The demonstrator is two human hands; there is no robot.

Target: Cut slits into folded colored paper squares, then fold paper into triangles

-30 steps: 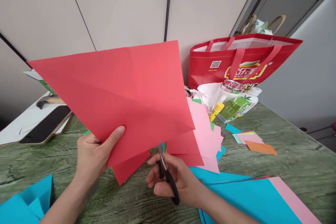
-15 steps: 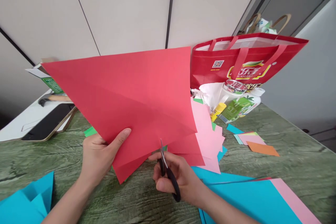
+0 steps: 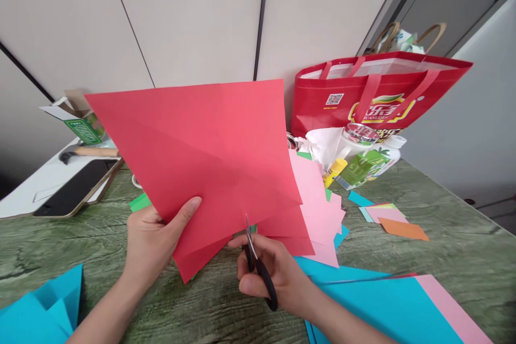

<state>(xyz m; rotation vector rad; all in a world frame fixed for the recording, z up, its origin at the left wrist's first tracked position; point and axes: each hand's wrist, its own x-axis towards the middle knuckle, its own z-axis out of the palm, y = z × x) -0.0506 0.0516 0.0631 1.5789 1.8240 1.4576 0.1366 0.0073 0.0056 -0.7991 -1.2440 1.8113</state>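
A large sheet of red paper point(image 3: 209, 145) is held up above the table, its top tilted away from me. My left hand point(image 3: 161, 236) pinches its lower left edge, thumb on the near face. In my right hand point(image 3: 274, 271) are black-handled scissors point(image 3: 252, 258), fingers in the loops. Their blade tip points up at the sheet's lower edge, where the paper shows a cut running to the right edge. Whether the second blade lies behind the paper is hidden. More red paper lies beneath, beside pink sheets point(image 3: 316, 199).
Blue sheets point(image 3: 387, 301) lie at the front right and folded blue paper point(image 3: 44, 306) at the front left. A phone point(image 3: 76, 188) and a hammer point(image 3: 92, 151) are at left. A red bag point(image 3: 322, 113), a glue stick point(image 3: 335, 172) and paper scraps point(image 3: 403, 228) are at right.
The upper part of the red sheet has dipped slightly, and its top left corner has shifted right, uncovering more of the box behind. Both hands and the scissors have hardly moved.
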